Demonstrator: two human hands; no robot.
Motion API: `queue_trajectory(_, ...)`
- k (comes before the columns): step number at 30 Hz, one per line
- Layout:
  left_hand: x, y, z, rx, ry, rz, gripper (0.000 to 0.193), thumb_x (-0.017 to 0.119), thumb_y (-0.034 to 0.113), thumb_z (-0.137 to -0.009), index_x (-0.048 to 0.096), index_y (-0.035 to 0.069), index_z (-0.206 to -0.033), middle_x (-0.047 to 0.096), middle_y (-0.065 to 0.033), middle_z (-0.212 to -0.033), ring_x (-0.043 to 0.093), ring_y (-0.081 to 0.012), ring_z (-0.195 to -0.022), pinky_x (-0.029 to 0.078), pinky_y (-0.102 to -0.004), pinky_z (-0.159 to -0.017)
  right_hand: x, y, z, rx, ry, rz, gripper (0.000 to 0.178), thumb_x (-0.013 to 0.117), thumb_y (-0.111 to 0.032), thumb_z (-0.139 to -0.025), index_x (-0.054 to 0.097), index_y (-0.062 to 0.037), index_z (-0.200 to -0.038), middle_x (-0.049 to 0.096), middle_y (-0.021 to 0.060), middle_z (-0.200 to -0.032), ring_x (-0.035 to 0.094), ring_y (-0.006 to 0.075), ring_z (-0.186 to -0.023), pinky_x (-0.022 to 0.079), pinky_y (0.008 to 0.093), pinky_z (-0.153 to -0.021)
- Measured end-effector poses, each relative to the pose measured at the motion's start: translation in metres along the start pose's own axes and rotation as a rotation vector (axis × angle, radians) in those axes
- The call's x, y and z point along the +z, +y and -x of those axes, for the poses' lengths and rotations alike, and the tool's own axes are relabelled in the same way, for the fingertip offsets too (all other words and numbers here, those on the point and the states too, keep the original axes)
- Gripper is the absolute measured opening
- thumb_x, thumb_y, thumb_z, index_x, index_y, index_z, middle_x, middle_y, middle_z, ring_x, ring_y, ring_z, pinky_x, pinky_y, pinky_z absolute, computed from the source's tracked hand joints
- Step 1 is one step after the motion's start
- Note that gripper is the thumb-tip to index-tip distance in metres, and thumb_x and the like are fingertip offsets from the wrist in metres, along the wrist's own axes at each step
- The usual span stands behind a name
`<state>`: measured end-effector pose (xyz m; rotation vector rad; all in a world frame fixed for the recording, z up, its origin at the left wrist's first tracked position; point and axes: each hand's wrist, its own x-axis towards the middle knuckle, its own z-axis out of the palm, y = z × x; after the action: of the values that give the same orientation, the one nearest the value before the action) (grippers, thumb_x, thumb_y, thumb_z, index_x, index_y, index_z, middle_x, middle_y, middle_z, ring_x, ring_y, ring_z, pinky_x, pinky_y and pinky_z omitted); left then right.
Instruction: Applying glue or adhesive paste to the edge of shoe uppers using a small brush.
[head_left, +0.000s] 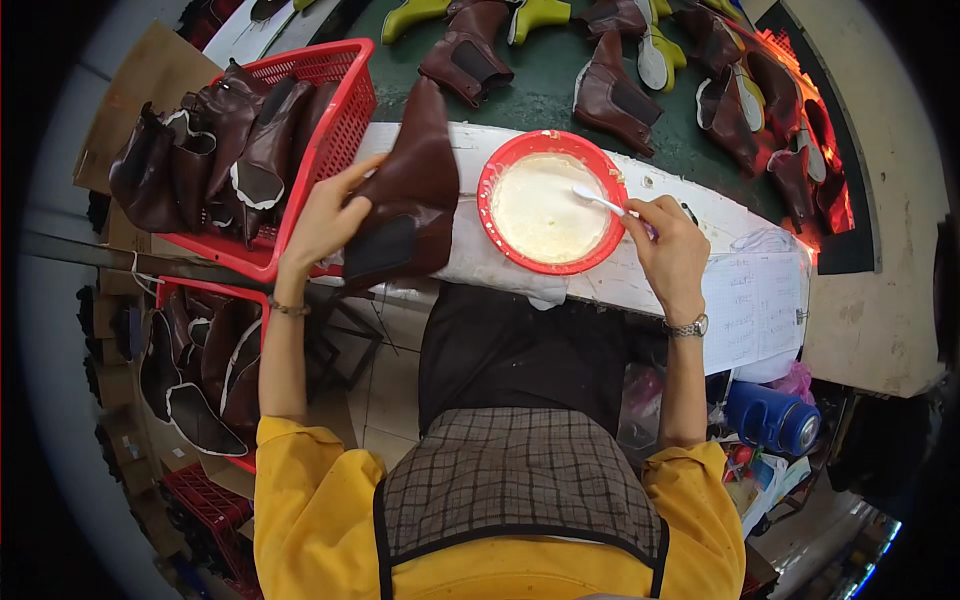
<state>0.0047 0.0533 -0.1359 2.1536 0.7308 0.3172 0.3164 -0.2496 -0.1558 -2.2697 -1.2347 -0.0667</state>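
Note:
My left hand (330, 220) grips a dark brown leather boot upper (425, 160) with a black elastic side panel, held up over the front edge of the white worktop. Its fingers are partly hidden behind the leather. In my right hand (668, 250) is a small white brush (598, 199), much like a toothbrush, pinched by its handle. The brush head rests at the surface of a cream-coloured paste in a red plastic bowl (488, 220). The bowl stands on the worktop (640, 265), between my two hands.
Red plastic baskets of brown boot uppers (265, 150) stand at my left. Beyond the bowl, a green surface (545, 85) carries several boots (615, 100) and yellow-green shoe lasts (540, 18). An orange glow lights the far right. Written paper sheets (750, 310) and a blue flask (770, 418) are at right.

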Motion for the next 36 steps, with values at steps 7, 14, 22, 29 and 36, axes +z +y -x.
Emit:
queue_trajectory(7,0.057,0.016,-0.052,-0.218,0.241,-0.397,0.118,0.064,0.075,-0.084,0.021,-0.004,-0.16,0.06,-0.037,-0.131,0.062,-0.0498,-0.12,0.047,-0.0493,-0.104,0.011,-0.004,-0.009,-0.09,-0.036,0.159,0.014,0.075,-0.021,-0.087,0.08,-0.0147,-0.097,0.067,0.0015,-0.093,0.067,0.0218,-0.084,0.053,0.0374,-0.071)
queue_trajectory(14,0.051,-0.001,-0.05,0.026,0.507,-0.284,0.087,0.08,0.029,-0.077,0.044,-0.005,-0.148,0.069,-0.0301,-0.121,0.068,-0.0418,-0.114,0.052,-0.045,-0.1,0.003,-0.006,-0.01,-0.129,0.033,0.155,0.016,0.078,-0.026,-0.085,0.08,-0.0167,-0.097,0.065,0.0017,-0.088,0.065,0.0211,-0.081,0.052,0.037,-0.068)
queue_trajectory(22,0.024,0.084,-0.006,-0.216,-0.189,0.455,0.039,0.079,0.011,-0.086,0.069,-0.004,-0.12,0.074,-0.0052,-0.104,0.066,-0.0119,-0.092,0.054,-0.0308,-0.086,-0.019,0.0,-0.017,-0.086,0.048,-0.362,0.017,0.081,-0.015,-0.084,0.081,-0.0113,-0.1,0.069,0.0021,-0.084,0.063,0.0181,-0.075,0.046,0.0317,-0.065)
queue_trajectory(29,0.035,0.097,-0.006,-0.302,-0.419,0.626,0.046,0.08,0.009,-0.084,0.065,-0.004,-0.125,0.072,-0.0047,-0.108,0.064,-0.0109,-0.098,0.051,-0.0277,-0.088,-0.02,-0.025,-0.04,-0.462,0.011,-0.406,0.02,0.086,-0.013,-0.077,0.082,-0.0111,-0.097,0.071,0.0005,-0.09,0.064,0.015,-0.089,0.035,0.035,-0.091)
queue_trajectory(36,0.032,0.112,0.003,-0.054,0.114,0.593,0.034,0.078,0.007,-0.089,0.069,-0.004,-0.12,0.074,-0.0028,-0.101,0.065,-0.01,-0.09,0.053,-0.0261,-0.083,-0.011,-0.032,-0.018,-0.336,0.122,-0.426,0.019,0.087,-0.016,-0.077,0.082,-0.0128,-0.096,0.07,-0.0012,-0.087,0.062,0.0126,-0.086,0.034,0.0344,-0.088)
